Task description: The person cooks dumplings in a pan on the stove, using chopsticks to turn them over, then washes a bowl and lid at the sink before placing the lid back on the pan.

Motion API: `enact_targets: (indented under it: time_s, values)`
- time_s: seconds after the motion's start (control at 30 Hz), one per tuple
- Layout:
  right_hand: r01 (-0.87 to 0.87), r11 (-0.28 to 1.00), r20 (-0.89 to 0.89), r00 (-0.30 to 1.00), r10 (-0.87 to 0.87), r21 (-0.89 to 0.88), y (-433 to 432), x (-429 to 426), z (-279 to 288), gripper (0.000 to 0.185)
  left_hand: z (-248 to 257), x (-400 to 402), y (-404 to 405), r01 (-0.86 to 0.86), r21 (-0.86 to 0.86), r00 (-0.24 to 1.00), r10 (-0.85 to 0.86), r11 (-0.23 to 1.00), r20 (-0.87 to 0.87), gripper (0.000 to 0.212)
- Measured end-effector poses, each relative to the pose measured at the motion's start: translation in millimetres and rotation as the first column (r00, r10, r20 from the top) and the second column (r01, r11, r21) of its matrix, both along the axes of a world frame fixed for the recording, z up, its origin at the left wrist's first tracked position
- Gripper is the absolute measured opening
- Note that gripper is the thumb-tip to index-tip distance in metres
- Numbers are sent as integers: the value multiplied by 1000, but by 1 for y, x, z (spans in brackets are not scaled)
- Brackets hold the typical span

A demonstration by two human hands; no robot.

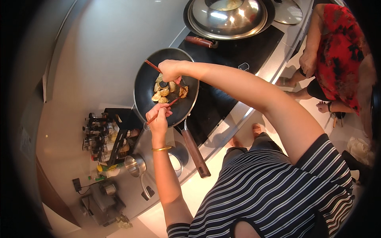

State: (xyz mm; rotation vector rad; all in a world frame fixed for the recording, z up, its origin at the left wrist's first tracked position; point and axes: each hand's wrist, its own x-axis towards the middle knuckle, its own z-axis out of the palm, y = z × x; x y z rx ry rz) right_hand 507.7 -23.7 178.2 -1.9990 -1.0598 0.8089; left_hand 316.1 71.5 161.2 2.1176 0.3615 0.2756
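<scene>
A dark nonstick frying pan (146,80) with a brown handle holds several browned pieces of food that look like dumplings (164,92). My right hand (171,70) reaches over the pan, gripping a reddish-brown chopstick (152,66). At the pan's near left rim, my left hand (157,116) grips another chopstick (175,101). The two sticks converge on a darker browned food piece (184,92) at the right of the group. Whether both tips touch it cannot be made out. My right hand partly covers the food.
A lidded wok (229,20) stands on the black cooktop (238,56), its handle (198,41) pointing toward the pan. A rack of bottles (101,131), a steel ladle (135,166) and a bowl of white contents (175,163) lie left. Another person in red (339,56) is at right.
</scene>
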Motion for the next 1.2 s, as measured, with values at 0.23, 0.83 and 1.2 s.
enact_targets:
  time_s: [0.23, 0.83, 1.2]
  values:
    - [-51, 989, 8, 999, 51, 137, 18, -8, 14, 14, -12, -6, 16, -77, -137, 997, 72, 988, -37, 26]
    - [-112, 980, 209, 975, 76, 165, -10, -7, -20, 9, 6, -7, -15, 137, 212, 991, -134, 968, -28, 16]
    - [15, 997, -22, 1000, -13, 79, -16, 5, -23, 14, 6, -12, -14, 308, 384, 938, -345, 871, 30, 16]
